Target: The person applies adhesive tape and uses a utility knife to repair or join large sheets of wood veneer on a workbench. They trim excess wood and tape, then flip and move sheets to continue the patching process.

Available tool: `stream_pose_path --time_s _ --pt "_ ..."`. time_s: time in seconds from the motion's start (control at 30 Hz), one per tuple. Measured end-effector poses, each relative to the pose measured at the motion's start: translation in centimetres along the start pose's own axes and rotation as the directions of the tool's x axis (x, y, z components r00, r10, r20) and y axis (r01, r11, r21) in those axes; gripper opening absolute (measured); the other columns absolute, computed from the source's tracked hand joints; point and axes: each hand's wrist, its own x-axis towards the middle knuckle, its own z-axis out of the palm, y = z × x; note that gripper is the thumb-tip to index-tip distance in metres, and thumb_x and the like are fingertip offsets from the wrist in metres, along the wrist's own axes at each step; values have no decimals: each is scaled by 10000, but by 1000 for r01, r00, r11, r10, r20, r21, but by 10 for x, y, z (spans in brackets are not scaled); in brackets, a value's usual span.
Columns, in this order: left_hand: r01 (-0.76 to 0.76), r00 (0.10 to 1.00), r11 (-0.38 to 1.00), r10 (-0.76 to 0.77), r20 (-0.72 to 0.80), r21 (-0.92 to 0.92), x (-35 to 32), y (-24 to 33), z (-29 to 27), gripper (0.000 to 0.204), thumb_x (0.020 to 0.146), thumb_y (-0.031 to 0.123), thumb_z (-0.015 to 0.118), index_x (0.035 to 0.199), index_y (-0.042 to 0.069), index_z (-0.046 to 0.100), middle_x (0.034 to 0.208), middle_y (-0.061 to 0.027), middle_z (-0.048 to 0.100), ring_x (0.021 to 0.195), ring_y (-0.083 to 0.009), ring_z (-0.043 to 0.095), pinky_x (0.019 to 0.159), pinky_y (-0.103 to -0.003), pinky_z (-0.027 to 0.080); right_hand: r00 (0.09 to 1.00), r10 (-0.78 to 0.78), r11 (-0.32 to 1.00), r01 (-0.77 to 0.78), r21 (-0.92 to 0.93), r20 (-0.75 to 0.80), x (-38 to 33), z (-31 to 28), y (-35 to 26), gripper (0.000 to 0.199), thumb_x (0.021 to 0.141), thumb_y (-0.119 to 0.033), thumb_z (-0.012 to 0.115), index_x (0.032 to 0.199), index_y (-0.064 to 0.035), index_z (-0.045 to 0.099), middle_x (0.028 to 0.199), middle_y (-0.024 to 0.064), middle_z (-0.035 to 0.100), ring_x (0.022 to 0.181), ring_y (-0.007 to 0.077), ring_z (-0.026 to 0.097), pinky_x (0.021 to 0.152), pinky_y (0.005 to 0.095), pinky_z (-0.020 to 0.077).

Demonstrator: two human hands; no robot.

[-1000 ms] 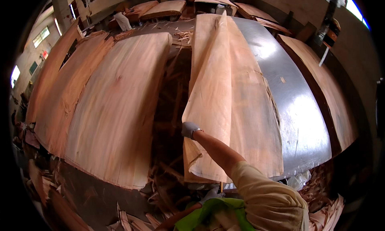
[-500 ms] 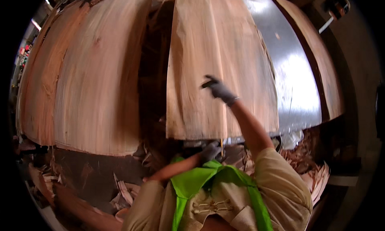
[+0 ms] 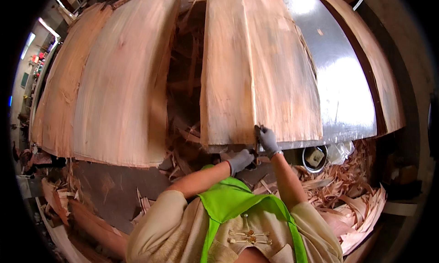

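Observation:
A sheet of wood veneer lies on the metal tabletop, with a pale narrow line running lengthwise down it. My right hand, in a grey glove, is at the sheet's near edge by the end of that line. Its fingers are closed, with something small and dark at their tips. Just below the edge, to the left, my gloved left hand is curled closed beside a thin strip hanging between the hands. What the left fingers hold is too dark to make out.
The shiny metal tabletop shows to the right, with another veneer sheet beyond. More veneer lies left, across a dark gap. A round metal container holding a pale block sits below the edge, near a plastic bag and wood scraps.
My right hand has come down from the middle of the sheet to its near edge and closed. My left hand has moved slightly up and stays closed near the edge.

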Motion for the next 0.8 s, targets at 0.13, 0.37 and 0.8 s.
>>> stream_pose_path --time_s 0.13,0.37,0.8 --pt "190 971 903 -231 -63 -384 3 13 11 145 897 83 461 939 53 596 766 -64 619 596 -158 567 505 -307 473 994 99 962 -105 252 36 -18 14 -26 299 806 -269 702 895 16 683 696 15 623 593 93 527 532 270 431" --pt "204 970 631 -27 242 -748 -24 -27 -4 120 904 95 470 951 59 574 789 -32 589 664 -130 530 580 -268 439 981 124 967 -85 239 -152 -42 4 -71 234 812 -240 693 782 -10 658 529 13 522 493 86 497 450 275 389" --pt "428 900 492 -306 310 -758 -213 -164 -148 291 949 322 453 1043 64 550 805 -15 564 716 -117 592 644 -243 495 945 -125 992 117 -45 -301 -102 -144 -256 298 826 -233 687 629 -188 467 509 -88 358 404 33 308 376 245 229"
